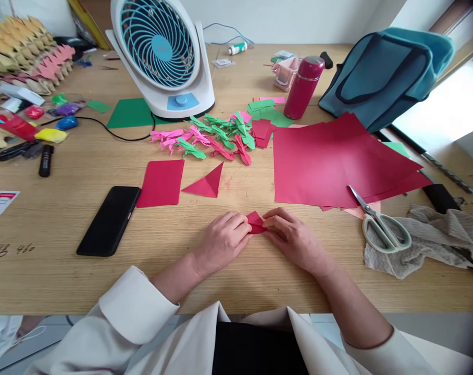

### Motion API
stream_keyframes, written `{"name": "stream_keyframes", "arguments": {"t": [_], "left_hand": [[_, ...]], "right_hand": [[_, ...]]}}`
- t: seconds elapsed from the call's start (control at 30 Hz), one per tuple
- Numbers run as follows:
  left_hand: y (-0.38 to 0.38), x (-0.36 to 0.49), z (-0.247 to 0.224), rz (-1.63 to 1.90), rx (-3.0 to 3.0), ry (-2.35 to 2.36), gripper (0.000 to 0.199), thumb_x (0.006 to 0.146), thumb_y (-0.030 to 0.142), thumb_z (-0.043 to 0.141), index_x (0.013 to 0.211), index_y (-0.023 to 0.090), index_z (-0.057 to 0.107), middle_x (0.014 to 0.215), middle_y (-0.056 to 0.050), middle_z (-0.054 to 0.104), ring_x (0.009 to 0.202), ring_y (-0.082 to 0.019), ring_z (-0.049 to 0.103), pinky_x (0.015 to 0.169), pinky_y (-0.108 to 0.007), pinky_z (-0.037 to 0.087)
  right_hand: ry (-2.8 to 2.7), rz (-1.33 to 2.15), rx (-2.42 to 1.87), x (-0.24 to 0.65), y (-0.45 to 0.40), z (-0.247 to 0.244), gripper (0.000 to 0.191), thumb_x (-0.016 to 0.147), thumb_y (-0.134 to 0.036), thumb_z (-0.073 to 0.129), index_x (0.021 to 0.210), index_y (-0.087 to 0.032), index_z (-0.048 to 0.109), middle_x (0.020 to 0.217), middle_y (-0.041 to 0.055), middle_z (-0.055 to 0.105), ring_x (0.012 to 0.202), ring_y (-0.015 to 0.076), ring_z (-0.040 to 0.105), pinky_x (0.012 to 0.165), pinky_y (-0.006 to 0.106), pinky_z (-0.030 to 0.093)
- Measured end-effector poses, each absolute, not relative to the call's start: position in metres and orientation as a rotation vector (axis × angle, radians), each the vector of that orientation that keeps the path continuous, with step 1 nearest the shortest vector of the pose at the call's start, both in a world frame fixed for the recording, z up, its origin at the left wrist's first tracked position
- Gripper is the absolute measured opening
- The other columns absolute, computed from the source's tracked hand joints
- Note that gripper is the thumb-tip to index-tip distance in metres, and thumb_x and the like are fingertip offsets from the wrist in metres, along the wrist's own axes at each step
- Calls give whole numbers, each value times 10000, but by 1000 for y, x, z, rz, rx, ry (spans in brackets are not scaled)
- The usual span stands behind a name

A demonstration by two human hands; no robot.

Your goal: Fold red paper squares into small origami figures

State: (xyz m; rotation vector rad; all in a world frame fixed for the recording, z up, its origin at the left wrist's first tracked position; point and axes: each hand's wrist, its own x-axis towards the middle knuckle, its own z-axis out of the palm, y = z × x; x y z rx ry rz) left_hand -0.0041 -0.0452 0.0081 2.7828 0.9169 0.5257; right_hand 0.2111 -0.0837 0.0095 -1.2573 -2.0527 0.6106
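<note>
A small piece of folded red paper lies at the table's front, between my two hands. My left hand is closed over its left side, fingers pressing it near the tabletop. On the other side my right hand pinches the right edge between thumb and fingertips. Part of the paper is hidden under the fingers. Just beyond, a red paper triangle with a crease rests flat, beside a stack of red paper rectangles. Several folded green and pink paper figures lie in a heap farther back.
A black phone lies on the left. Large red sheets cover the right side, with scissors overlapping their edge and a grey cloth. A fan, a red flask and a teal bag stand behind.
</note>
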Motion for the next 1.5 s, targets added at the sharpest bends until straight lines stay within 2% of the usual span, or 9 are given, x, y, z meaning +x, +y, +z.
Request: {"name": "stream_keyframes", "arguments": {"t": [0.37, 0.77, 1.1, 1.5], "left_hand": [[-46, -3, 7, 507, 2775, 960, 222, 962, 218, 444, 840, 170, 623, 849, -69, 608, 836, -200, 523, 794, -346, 449], [-45, 4, 5, 565, 2651, 1050, 147, 931, 217, 504, 826, 179, 600, 833, -46, 618, 825, -195, 528, 794, -346, 447], [-41, 8, 8, 568, 2519, 1115, 107, 880, 153, 545, 797, 179, 608, 808, -27, 621, 823, -180, 531, 776, -315, 454], [-40, 11, 9, 516, 2534, 1188, 69, 840, 129, 554, 809, 191, 559, 823, -13, 618, 804, -176, 537, 736, -311, 429]], "right_hand": [[-2150, 566, -1330, 205, -81, 9, 122, 959, -202, 511, 916, -211, 625, 974, 80, 599, 891, 208, 588, 824, 376, 498], [-2035, 616, -1429, 198, -78, 10, 102, 899, -149, 563, 823, -208, 596, 890, 56, 581, 812, 192, 565, 758, 336, 477], [-2006, 668, -1509, 194, -74, 12, 121, 850, -80, 574, 837, -200, 588, 865, 30, 577, 780, 176, 531, 725, 304, 415], [-1975, 662, -1560, 190, -74, 9, 120, 849, -84, 564, 863, -196, 605, 864, 28, 579, 802, 181, 528, 735, 311, 414]]}}
